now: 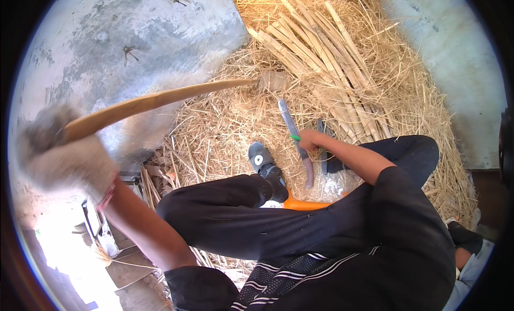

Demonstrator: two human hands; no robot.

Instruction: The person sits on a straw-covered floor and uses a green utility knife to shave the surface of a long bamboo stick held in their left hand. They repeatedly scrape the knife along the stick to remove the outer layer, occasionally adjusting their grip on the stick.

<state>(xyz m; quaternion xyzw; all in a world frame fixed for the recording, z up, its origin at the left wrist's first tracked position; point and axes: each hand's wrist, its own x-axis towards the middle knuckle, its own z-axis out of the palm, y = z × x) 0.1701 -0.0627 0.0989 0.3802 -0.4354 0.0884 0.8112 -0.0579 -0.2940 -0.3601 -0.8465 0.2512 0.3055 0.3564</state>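
Note:
My left hand (69, 156), in a greyish-brown glove and smeared by motion, is raised at the far left, closed on one end of a long bamboo strip (160, 99). The strip bows to the right, its thin far end reaching a greyish-brown patch (273, 81) on the straw; I cannot tell what that patch is. My bare right hand (309, 140) is closed at the middle of a long knife, by a green band. The knife's grey blade (287, 115) points away from me, and its brown handle (308, 173) sticks out below the hand.
Split bamboo strips (326, 59) lie piled on straw (209, 134) ahead. My shoe (261, 160) rests on the straw, close to an orange curved object (305, 205). Pale walls (134, 38) stand at both sides. Part of another person (465, 252) shows at lower right.

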